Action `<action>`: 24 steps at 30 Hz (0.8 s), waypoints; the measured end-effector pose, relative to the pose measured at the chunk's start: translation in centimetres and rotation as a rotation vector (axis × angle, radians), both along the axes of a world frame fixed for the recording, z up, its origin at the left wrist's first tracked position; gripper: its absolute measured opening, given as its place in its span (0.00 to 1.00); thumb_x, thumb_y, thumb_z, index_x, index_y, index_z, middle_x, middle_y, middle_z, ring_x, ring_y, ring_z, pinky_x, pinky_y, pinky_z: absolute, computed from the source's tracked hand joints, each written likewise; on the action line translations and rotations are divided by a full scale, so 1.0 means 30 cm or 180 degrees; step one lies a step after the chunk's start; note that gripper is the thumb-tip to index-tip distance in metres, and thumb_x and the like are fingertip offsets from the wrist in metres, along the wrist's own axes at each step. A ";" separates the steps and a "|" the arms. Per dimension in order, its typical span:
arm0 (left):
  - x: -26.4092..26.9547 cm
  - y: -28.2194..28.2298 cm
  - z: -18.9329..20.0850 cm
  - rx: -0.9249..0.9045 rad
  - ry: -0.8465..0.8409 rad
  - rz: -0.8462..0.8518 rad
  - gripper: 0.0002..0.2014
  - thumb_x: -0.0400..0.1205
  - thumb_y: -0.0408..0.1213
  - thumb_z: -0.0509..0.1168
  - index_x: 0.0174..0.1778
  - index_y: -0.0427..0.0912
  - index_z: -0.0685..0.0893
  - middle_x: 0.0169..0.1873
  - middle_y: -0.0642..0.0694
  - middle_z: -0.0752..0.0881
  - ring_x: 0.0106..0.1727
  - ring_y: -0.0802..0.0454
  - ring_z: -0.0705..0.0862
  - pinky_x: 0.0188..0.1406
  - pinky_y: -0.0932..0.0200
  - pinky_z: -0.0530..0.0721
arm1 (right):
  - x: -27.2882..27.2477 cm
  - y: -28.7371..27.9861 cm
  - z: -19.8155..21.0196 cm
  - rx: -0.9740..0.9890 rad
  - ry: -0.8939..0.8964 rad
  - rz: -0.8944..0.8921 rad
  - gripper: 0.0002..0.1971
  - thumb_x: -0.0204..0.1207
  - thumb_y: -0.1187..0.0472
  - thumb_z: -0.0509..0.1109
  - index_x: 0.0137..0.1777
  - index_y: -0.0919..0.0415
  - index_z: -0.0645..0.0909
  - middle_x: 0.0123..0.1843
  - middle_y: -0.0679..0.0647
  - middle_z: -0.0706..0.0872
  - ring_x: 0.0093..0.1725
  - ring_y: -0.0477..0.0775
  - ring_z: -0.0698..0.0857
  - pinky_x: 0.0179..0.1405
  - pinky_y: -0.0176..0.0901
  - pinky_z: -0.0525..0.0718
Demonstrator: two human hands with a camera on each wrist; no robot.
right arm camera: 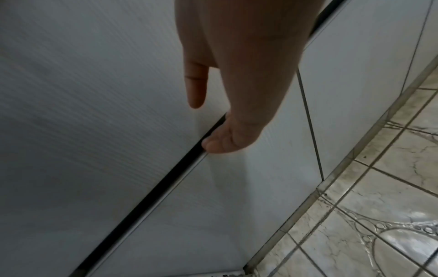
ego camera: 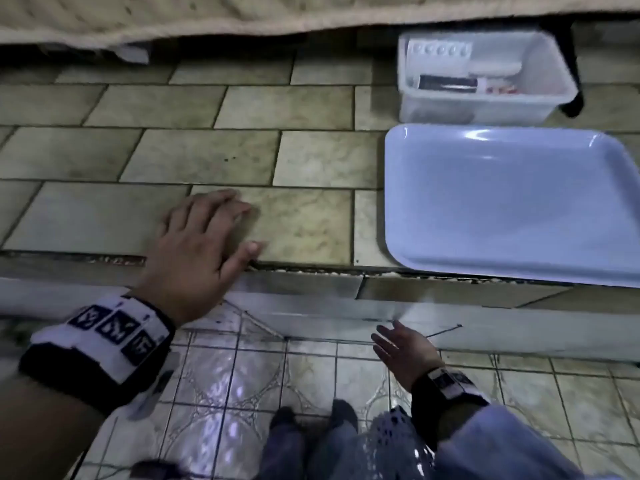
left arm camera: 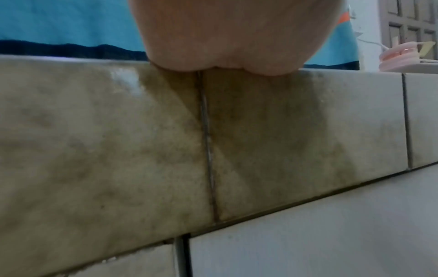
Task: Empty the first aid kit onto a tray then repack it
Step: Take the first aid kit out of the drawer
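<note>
Left hand [ego camera: 201, 244] is lying flat, palm down, fingers straight and spread, near the front edge of the tiled ledge [ego camera: 304, 216]. Right hand [ego camera: 403, 348] is hanging lower, below that edge, fingers relaxed and open, holding nothing. Both wrists are wearing marker bands.

My left hand [ego camera: 201, 244] lies flat on the raised tiled ledge [ego camera: 214, 157], close to its near edge, fingers stretched toward the far side. My right hand [ego camera: 403, 348] hangs lower and nearer, in front of the ledge's vertical face, above the floor tiles [ego camera: 242, 382], fingers loose and holding nothing. Well to the right of my left hand the tray [ego camera: 512, 206] sits on the ledge, its near rim at the edge. Just behind the tray, farther away, stands the first aid kit [ego camera: 485, 77], an open bin with packets lying inside. A cloth [ego camera: 207, 15] overhangs the far side of the ledge. My feet [ego camera: 311, 420] stand on the floor at the near edge, between my arms.
</note>
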State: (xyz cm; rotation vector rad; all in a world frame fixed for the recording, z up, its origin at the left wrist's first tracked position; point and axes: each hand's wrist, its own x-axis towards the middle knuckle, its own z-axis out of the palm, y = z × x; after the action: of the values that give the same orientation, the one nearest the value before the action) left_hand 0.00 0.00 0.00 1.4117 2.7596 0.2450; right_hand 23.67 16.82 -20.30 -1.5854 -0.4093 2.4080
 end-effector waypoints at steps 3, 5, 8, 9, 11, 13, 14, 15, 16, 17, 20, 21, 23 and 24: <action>-0.004 0.010 -0.005 0.0074 0.0100 0.0002 0.30 0.78 0.62 0.47 0.70 0.49 0.72 0.72 0.46 0.72 0.71 0.40 0.69 0.69 0.41 0.69 | -0.011 0.034 -0.007 0.0149 -0.0044 0.0160 0.11 0.80 0.72 0.56 0.54 0.60 0.75 0.63 0.61 0.79 0.50 0.58 0.82 0.47 0.45 0.79; -0.011 0.008 -0.014 0.0110 0.0137 0.0004 0.30 0.78 0.62 0.47 0.71 0.50 0.72 0.73 0.46 0.71 0.72 0.40 0.68 0.70 0.41 0.68 | -0.013 0.056 -0.013 0.0188 -0.0023 0.0232 0.11 0.76 0.77 0.56 0.45 0.62 0.75 0.58 0.60 0.81 0.52 0.57 0.83 0.49 0.44 0.79; -0.011 0.002 -0.019 0.0151 0.0191 0.0016 0.30 0.78 0.62 0.47 0.71 0.51 0.71 0.73 0.47 0.71 0.73 0.40 0.67 0.70 0.41 0.68 | -0.001 0.071 -0.026 0.0282 -0.0020 0.0277 0.14 0.71 0.81 0.54 0.47 0.66 0.76 0.51 0.60 0.81 0.58 0.56 0.81 0.66 0.48 0.75; -0.011 0.004 -0.018 0.0151 0.0201 0.0032 0.30 0.77 0.62 0.47 0.71 0.52 0.71 0.73 0.48 0.70 0.73 0.41 0.67 0.70 0.41 0.68 | 0.002 0.072 -0.034 0.0296 0.0004 0.0268 0.16 0.72 0.82 0.51 0.49 0.66 0.75 0.52 0.60 0.81 0.62 0.57 0.79 0.70 0.50 0.72; -0.010 0.009 -0.016 0.0145 0.0183 0.0058 0.30 0.77 0.62 0.47 0.71 0.52 0.71 0.74 0.50 0.70 0.73 0.41 0.67 0.70 0.42 0.67 | 0.008 0.070 -0.050 0.0269 0.0039 0.0193 0.22 0.72 0.85 0.45 0.57 0.66 0.70 0.57 0.61 0.80 0.68 0.59 0.74 0.69 0.50 0.70; -0.009 0.006 -0.019 0.0141 0.0185 0.0038 0.30 0.77 0.62 0.46 0.71 0.53 0.71 0.74 0.50 0.69 0.73 0.41 0.67 0.69 0.42 0.67 | 0.012 0.055 -0.068 0.0304 -0.0022 0.0182 0.25 0.71 0.86 0.44 0.60 0.64 0.67 0.59 0.61 0.78 0.68 0.61 0.74 0.65 0.50 0.72; -0.010 0.006 -0.019 0.0142 0.0193 0.0032 0.30 0.77 0.62 0.46 0.71 0.53 0.70 0.74 0.50 0.69 0.73 0.41 0.67 0.69 0.42 0.67 | 0.013 0.046 -0.068 0.0355 -0.0104 0.0225 0.24 0.71 0.86 0.44 0.59 0.66 0.68 0.57 0.61 0.79 0.66 0.62 0.75 0.62 0.50 0.74; -0.013 0.004 -0.018 0.0134 0.0194 0.0013 0.30 0.77 0.62 0.45 0.71 0.53 0.70 0.74 0.50 0.69 0.73 0.41 0.67 0.69 0.42 0.67 | 0.017 0.027 -0.069 0.0368 -0.0170 0.0219 0.21 0.72 0.86 0.44 0.55 0.68 0.70 0.54 0.59 0.79 0.63 0.62 0.77 0.57 0.50 0.76; -0.016 0.003 -0.019 0.0112 0.0206 0.0005 0.30 0.77 0.62 0.45 0.71 0.53 0.70 0.74 0.50 0.69 0.72 0.41 0.67 0.68 0.41 0.67 | 0.028 0.006 -0.070 0.0363 -0.0222 0.0207 0.19 0.73 0.85 0.44 0.51 0.69 0.72 0.52 0.59 0.79 0.58 0.61 0.79 0.52 0.49 0.78; -0.016 0.002 -0.018 0.0108 0.0209 0.0007 0.30 0.77 0.63 0.45 0.71 0.52 0.70 0.74 0.50 0.69 0.72 0.41 0.68 0.68 0.41 0.68 | 0.045 -0.016 -0.076 0.0381 -0.0290 0.0206 0.19 0.73 0.84 0.45 0.47 0.68 0.73 0.50 0.59 0.79 0.53 0.60 0.80 0.48 0.47 0.79; -0.013 0.001 -0.017 0.0098 0.0209 -0.0035 0.30 0.77 0.62 0.44 0.71 0.52 0.69 0.74 0.49 0.69 0.72 0.40 0.67 0.68 0.39 0.68 | 0.114 -0.091 -0.082 0.0446 -0.0528 0.0296 0.17 0.75 0.83 0.48 0.45 0.66 0.76 0.49 0.60 0.81 0.47 0.57 0.82 0.46 0.47 0.79; -0.011 0.000 -0.017 0.0098 0.0209 -0.0051 0.30 0.77 0.62 0.44 0.71 0.52 0.69 0.73 0.48 0.69 0.73 0.41 0.67 0.68 0.39 0.68 | 0.142 -0.114 -0.088 0.0468 -0.0615 0.0365 0.17 0.75 0.82 0.49 0.45 0.66 0.76 0.49 0.60 0.81 0.47 0.57 0.82 0.45 0.47 0.79; -0.013 -0.001 -0.019 0.0160 0.0226 -0.0085 0.30 0.77 0.62 0.45 0.71 0.52 0.69 0.73 0.48 0.69 0.73 0.41 0.67 0.68 0.39 0.68 | 0.187 -0.170 -0.084 0.0443 -0.0724 0.0475 0.16 0.75 0.82 0.50 0.43 0.67 0.77 0.48 0.60 0.83 0.47 0.58 0.82 0.44 0.47 0.79; -0.015 -0.002 -0.022 0.0186 0.0235 -0.0098 0.30 0.77 0.62 0.45 0.71 0.52 0.69 0.73 0.47 0.69 0.72 0.41 0.67 0.68 0.40 0.68 | 0.206 -0.196 -0.076 0.0392 -0.0751 0.0499 0.16 0.75 0.82 0.49 0.42 0.68 0.77 0.46 0.60 0.83 0.46 0.58 0.82 0.44 0.47 0.78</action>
State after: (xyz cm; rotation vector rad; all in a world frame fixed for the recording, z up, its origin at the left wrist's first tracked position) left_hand -0.46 -0.07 -0.65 1.5056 2.8088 0.2804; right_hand 29.86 10.92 -22.58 -1.8491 -0.7360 2.2582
